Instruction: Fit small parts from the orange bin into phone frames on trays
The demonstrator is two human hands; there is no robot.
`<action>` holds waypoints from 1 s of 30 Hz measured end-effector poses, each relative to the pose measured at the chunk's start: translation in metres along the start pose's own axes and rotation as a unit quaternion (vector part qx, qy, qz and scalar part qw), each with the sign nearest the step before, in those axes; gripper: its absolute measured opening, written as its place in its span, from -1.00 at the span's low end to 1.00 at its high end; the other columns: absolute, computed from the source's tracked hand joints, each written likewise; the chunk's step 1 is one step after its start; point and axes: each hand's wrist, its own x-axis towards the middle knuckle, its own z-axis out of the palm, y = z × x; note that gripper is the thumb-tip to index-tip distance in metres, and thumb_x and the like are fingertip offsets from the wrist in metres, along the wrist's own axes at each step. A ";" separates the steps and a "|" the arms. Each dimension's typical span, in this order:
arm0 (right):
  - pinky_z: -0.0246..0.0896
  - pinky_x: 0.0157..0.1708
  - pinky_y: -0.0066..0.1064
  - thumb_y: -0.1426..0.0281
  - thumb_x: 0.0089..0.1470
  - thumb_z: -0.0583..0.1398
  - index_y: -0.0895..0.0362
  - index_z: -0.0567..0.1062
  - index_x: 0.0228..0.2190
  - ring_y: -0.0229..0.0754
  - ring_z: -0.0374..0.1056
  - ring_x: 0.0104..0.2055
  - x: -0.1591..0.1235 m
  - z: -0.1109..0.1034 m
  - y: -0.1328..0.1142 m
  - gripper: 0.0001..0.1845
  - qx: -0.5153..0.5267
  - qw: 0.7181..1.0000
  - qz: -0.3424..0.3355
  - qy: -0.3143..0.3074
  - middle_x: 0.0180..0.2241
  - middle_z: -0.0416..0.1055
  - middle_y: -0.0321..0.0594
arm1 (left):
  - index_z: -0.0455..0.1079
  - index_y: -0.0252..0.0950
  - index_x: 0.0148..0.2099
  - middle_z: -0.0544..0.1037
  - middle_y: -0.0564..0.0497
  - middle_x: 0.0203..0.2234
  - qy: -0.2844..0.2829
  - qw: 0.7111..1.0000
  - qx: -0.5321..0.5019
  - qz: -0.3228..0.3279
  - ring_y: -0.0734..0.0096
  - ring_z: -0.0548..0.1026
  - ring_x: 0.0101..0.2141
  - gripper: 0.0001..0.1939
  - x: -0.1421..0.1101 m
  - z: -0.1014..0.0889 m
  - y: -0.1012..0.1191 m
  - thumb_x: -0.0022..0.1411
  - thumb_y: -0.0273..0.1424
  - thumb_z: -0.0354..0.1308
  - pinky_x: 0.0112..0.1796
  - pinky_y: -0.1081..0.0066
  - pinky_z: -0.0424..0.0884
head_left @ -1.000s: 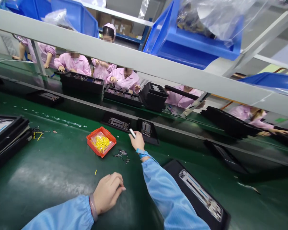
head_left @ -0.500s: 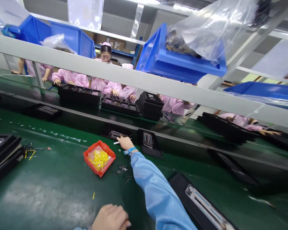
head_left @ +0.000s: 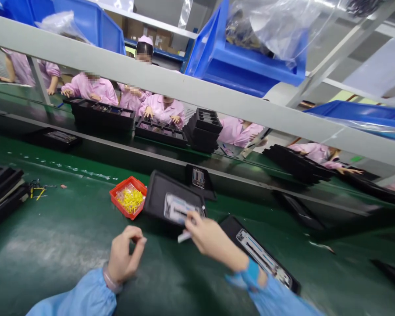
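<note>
Surface point(head_left: 69, 245) below, we best hold the black tray point(head_left: 162, 186) level beside the red bin point(head_left: 118, 207), our curled left hand point(head_left: 123, 254) apart, its grip unclear, our right hand point(head_left: 213, 241) clamped on the tray's edge and white stick point(head_left: 184, 237).

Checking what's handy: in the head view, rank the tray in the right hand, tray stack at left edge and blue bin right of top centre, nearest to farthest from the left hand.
1. Tray: in the right hand, beyond and right of the left hand.
2. Tray stack: at left edge.
3. Blue bin: above the rail, right of top centre.
</note>
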 end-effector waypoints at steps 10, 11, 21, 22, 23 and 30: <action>0.01 -0.66 -0.40 0.18 -0.12 0.31 0.10 0.40 -0.44 -0.21 0.32 -0.62 -0.053 0.030 -0.097 -0.71 0.059 0.980 -0.191 0.011 -0.40 0.47 -0.23 | 0.07 -0.22 -0.32 0.30 0.21 -0.58 0.105 0.976 -0.124 -0.145 0.63 0.30 -0.70 -0.76 0.015 -0.014 -0.017 0.26 -0.24 0.06 -0.67 0.60 0.28; 0.01 -0.63 -0.42 0.09 -0.11 0.28 0.10 0.40 -0.45 -0.20 0.34 -0.57 -0.043 0.024 -0.091 -0.66 0.112 0.981 -0.161 0.001 -0.39 0.46 -0.23 | 0.07 -0.22 -0.33 0.29 0.20 -0.59 0.088 0.975 -0.122 -0.161 0.62 0.30 -0.71 -0.74 0.014 -0.013 -0.019 0.25 -0.22 0.07 -0.67 0.60 0.28; 0.15 -0.33 -0.44 0.41 0.07 0.19 0.08 0.42 -0.36 -0.17 0.37 -0.20 0.073 0.031 -0.035 -0.97 0.316 0.929 0.192 0.025 -0.24 0.37 -0.26 | 0.05 -0.21 -0.40 0.28 0.21 -0.65 -0.012 0.971 -0.124 -0.203 0.59 0.27 -0.74 -0.70 0.007 -0.009 -0.028 0.22 -0.15 0.01 -0.69 0.56 0.24; 0.15 -0.33 -0.43 0.42 0.06 0.20 0.09 0.42 -0.38 -0.16 0.37 -0.20 0.077 0.035 -0.035 -0.98 0.317 0.929 0.192 0.018 -0.24 0.36 -0.25 | 0.04 -0.20 -0.40 0.28 0.20 -0.65 -0.017 0.971 -0.122 -0.205 0.59 0.26 -0.75 -0.70 0.007 -0.009 -0.028 0.23 -0.15 0.00 -0.69 0.56 0.24; 0.15 -0.33 -0.43 0.43 0.06 0.20 0.09 0.42 -0.39 -0.15 0.38 -0.20 0.080 0.039 -0.036 -0.98 0.317 0.929 0.190 0.011 -0.26 0.36 -0.24 | 0.04 -0.20 -0.40 0.28 0.20 -0.65 -0.021 0.971 -0.119 -0.207 0.58 0.26 -0.75 -0.70 0.006 -0.008 -0.029 0.23 -0.15 -0.01 -0.69 0.56 0.25; 0.16 -0.27 -0.44 0.55 0.08 0.13 0.10 0.40 -0.37 -0.20 0.37 -0.18 0.076 0.044 -0.033 -0.88 0.333 0.931 0.149 -0.003 -0.25 0.36 -0.25 | 0.09 -0.21 -0.38 0.31 0.17 -0.61 -0.050 0.970 -0.092 -0.218 0.56 0.27 -0.71 -0.78 0.002 -0.007 -0.031 0.21 -0.21 -0.01 -0.64 0.53 0.26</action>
